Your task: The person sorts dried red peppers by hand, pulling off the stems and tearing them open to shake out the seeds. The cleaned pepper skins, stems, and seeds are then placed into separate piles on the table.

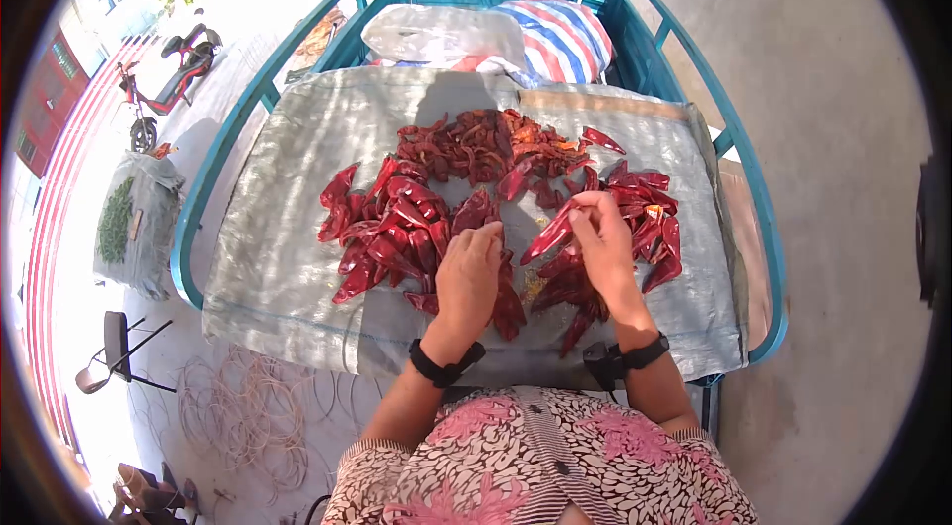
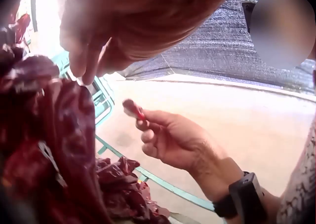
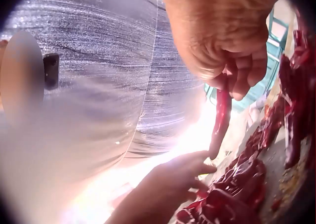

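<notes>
My right hand (image 1: 607,245) pinches a dried red chili pepper (image 1: 548,235) by one end, its other end pointing left and toward me. The right wrist view has this pepper (image 3: 221,123) hanging below the thumb and fingers, its lower tip near the left hand (image 3: 165,187). Bent loosely over the middle of the peppers, my left hand (image 1: 469,277) shows nothing between its fingers. One wrinkled dark red pepper (image 1: 473,212) lies just beyond its fingertips. Glossy peppers form a left pile (image 1: 402,223) and a right pile (image 1: 645,193); a duller, orange-red heap (image 1: 476,143) lies behind them.
A grey woven sheet (image 1: 278,257) covers the bed of a blue cart, whose side rails (image 1: 223,153) curve round both sides. Filled sacks (image 1: 555,34) stand at the back. Pale seeds (image 1: 534,284) are scattered between the piles. Left on the ground are a scooter (image 1: 169,79) and a stool (image 1: 117,347).
</notes>
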Available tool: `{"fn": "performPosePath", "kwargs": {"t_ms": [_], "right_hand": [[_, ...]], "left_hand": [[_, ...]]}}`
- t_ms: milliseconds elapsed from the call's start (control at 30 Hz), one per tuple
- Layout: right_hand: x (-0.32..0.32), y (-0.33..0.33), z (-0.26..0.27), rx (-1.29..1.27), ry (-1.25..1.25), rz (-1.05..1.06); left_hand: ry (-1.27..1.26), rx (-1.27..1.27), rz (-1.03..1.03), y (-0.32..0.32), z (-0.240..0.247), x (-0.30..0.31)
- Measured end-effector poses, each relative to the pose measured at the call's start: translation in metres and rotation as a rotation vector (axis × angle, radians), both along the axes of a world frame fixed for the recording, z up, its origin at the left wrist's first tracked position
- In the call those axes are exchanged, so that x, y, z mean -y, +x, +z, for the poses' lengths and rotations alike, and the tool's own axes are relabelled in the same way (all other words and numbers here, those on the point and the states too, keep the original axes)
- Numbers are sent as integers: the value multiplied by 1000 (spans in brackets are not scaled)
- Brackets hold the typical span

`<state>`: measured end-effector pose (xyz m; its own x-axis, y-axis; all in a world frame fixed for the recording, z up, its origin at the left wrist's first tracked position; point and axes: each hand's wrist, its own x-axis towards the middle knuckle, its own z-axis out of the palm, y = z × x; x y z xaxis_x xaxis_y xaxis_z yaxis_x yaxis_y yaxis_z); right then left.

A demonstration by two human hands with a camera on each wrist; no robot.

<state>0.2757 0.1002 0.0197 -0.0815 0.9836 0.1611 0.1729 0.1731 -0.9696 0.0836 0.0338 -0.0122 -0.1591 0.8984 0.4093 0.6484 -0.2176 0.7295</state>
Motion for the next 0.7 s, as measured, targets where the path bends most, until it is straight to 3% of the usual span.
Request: {"fn": "performPosePath", "kwargs": {"t_ms": [67, 133, 233, 333, 400, 467, 567, 700], "right_hand": [[-5, 12, -6, -35, 6, -59], [-6, 20, -5, 245, 123, -183], [0, 20, 1, 176, 5, -164], [11, 15, -4, 296, 75, 13], [23, 12, -6, 213, -27, 219], [36, 5, -6, 404, 63, 405], [56, -15, -7, 685, 17, 501], [50, -19, -6, 694, -64, 568]], "left_hand": [[-107, -112, 24, -10, 1, 7], [-213, -170, -68, -17, 5, 17], [-274, -225, -134, -17, 13, 29], [-301, -191, -204, -15, 17, 35], [-266, -231, -218, -14, 23, 39], [-268, -132, -131, -13, 9, 35], [-198, -159, -52, -14, -7, 29], [-220, -233, -66, -12, -4, 24]]}}
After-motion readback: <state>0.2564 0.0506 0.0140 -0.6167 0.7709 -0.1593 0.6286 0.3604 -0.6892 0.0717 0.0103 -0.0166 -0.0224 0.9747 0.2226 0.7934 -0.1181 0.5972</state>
